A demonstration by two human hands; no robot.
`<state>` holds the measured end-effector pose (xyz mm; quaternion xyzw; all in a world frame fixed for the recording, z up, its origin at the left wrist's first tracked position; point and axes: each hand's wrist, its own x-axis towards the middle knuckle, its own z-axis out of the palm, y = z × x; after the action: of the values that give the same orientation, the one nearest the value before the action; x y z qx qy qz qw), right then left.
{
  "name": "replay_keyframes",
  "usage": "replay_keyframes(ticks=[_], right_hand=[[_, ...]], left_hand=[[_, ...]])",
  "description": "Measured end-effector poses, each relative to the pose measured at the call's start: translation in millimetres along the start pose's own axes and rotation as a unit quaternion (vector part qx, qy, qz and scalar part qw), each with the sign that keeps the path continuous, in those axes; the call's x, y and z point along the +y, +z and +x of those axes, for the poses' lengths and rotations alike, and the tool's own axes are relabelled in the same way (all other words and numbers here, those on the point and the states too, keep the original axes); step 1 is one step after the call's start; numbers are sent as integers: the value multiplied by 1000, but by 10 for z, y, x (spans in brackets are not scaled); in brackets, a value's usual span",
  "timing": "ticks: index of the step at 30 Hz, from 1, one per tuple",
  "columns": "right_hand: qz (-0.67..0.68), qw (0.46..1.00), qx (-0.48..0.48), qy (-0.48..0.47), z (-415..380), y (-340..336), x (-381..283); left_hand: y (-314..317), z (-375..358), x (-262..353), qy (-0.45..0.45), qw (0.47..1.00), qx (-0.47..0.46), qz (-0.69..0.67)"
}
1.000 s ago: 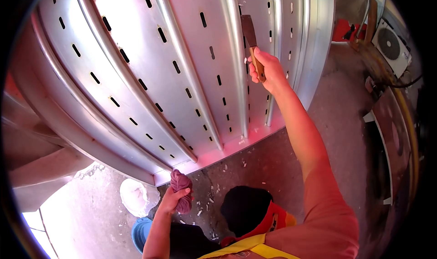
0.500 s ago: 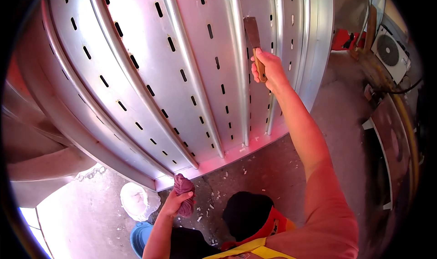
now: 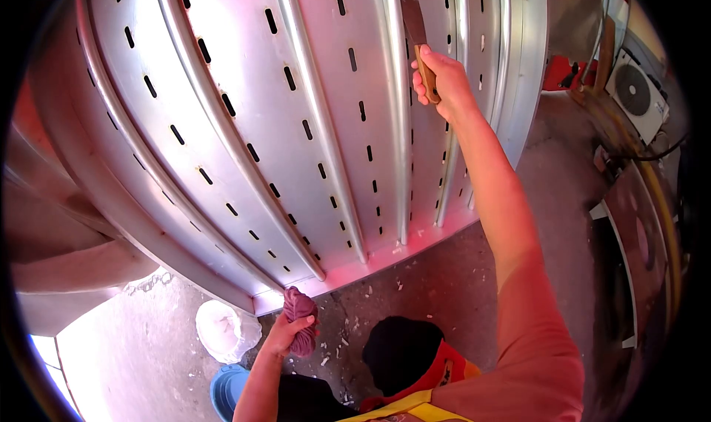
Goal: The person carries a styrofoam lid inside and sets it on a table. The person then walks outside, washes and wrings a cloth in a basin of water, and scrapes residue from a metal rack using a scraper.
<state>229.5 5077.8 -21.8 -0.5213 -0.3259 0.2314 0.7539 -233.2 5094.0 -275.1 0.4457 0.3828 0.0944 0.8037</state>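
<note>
Head view: a flat-bladed scraper with a wooden handle (image 3: pixel 419 37) lies against the ribbed, slotted silver metal panel (image 3: pixel 296 125), high up, clenched in the right hand (image 3: pixel 443 81). Scraping looks under way; the next stroke calls for steady pressure along the rib. The left hand (image 3: pixel 285 333) grips a crumpled maroon rag (image 3: pixel 300 314) near the floor. The blade tip is hard to make out.

The large ribbed, slotted sheet-metal panel (image 3: pixel 296 125) stands upright on the concrete floor (image 3: pixel 444 274). The wooden-handled flat-blade scraper (image 3: pixel 416 29) lies against the panel, upper right. The bunched maroon rag (image 3: pixel 300 317) sits before the panel's bottom edge. The crumpled white plastic bag (image 3: pixel 222 329) lies left of the rag, the round blue bucket (image 3: pixel 226 392) below it.
</note>
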Motion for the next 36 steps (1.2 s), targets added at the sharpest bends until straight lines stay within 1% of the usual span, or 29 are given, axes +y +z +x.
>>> replay_keyframes(ticks=[2, 4, 5, 7, 8, 11, 14, 17, 20, 22, 23, 26, 29, 31, 34, 35, 36], right_hand=[[-25, 1000, 3, 11, -5, -2, -85], [-54, 998, 5, 19, -46, -73, -146], [-65, 997, 8, 43, -79, -74, -160], [-70, 997, 8, 29, -42, -39, -210], [-70, 997, 9, 23, -18, -18, -227], [31, 999, -18, 10, 42, 39, -319], [-14, 999, 7, 33, -98, -7, -183], [-40, 999, 11, 35, -96, -22, -91], [-41, 999, 20, 28, -83, -10, -124], [-38, 999, 14, 16, -47, -23, -156], [-48, 998, 8, 27, -78, -78, -171], [-79, 995, 10, 54, -109, -159, -162], [-61, 998, -9, 26, 1, -34, -292], [-21, 999, -32, 19, 31, -105, -264], [-72, 996, 3, 51, -77, -143, -237], [-84, 995, -3, 46, -53, -119, -253], [-63, 997, -20, 45, -31, -91, -288]], left_hand=[[22, -7, 16, -3, 1000, -1, 1], [15, 5, -1, 20, 1000, 3, -9], [27, 22, -22, 32, 999, 4, -16], [2, 50, -34, 28, 999, -7, -18], [-13, 58, -34, 25, 999, -11, -17], [-52, 73, -34, -5, 1000, -24, -6], [5, -2, 35, 1, 1000, -11, 3], [26, -10, 24, 61, 998, 3, -15], [12, -50, 99, 10, 1000, -4, -13], [-25, -23, 54, -3, 1000, -3, -3], [-38, -6, 45, -5, 1000, -3, 1], [39, -18, 26, 49, 999, 6, -13], [33, -8, 29, 26, 1000, -15, -6], [12, -43, 9, 0, 1000, -8, 1], [66, -30, 63, 12, 1000, -14, -6], [83, -39, 64, 17, 1000, -17, -7], [95, -28, 60, 14, 1000, -17, -7]])
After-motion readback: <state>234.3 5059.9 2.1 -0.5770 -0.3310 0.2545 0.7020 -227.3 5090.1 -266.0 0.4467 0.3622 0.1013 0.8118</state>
